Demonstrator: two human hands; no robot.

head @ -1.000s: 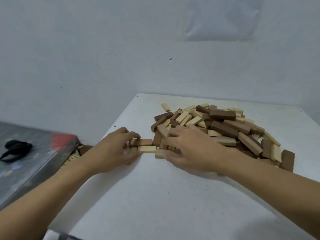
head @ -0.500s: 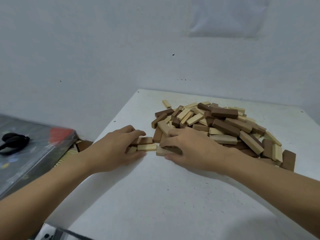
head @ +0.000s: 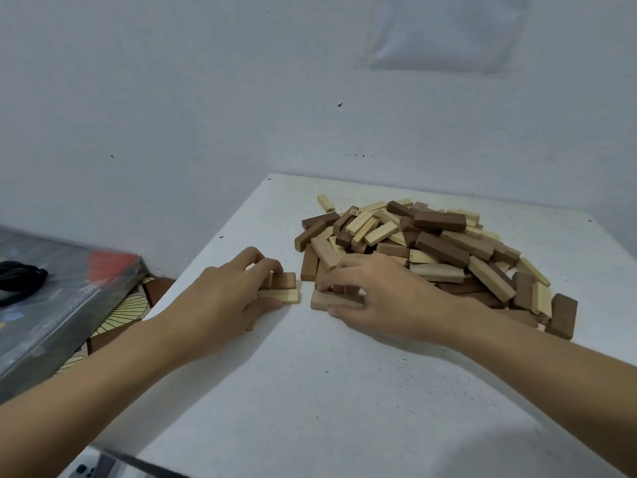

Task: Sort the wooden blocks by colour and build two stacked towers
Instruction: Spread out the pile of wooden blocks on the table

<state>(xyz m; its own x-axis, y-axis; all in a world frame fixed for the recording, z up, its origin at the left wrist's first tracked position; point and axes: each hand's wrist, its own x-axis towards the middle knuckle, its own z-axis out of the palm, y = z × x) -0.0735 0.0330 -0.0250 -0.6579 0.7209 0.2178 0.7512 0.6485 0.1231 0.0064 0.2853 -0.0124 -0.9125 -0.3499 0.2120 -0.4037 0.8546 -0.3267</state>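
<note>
Wooden blocks [head: 431, 250], some dark brown and some pale, lie in a loose, unsorted pile on the far right part of the white worktop [head: 344, 391]. One lone pale block [head: 325, 203] lies just beyond the pile's far left edge, and a dark block [head: 563, 315] sits at the pile's near right end.

Left of the pile and apart from it, a block pair [head: 286, 294] lies flat, side by side and touching, with the brown one on the far side and the pale one on the near side. The left hand [head: 224, 294] holds this pair: its fingers [head: 272, 265] curl over the brown block's far edge and the thumb presses against the pale block's near side, so most of the pair's left end is hidden.

Just right of the pair, at the pile's near left edge, a tan block [head: 331, 300] lies flat. The right hand [head: 386, 298] pinches it, with curled fingers [head: 325, 281] on its far side among a few short brown blocks and the thumb along its near side.

Off the worktop's left edge sits a grey, glossy flat case [head: 51, 315] with a red patch [head: 110, 265] near its far corner and a black object [head: 20, 277] on top. I cannot tell what the case holds. A patterned floor [head: 127, 305] shows between the case and the worktop. A pale wall [head: 172, 98] rises behind.
</note>
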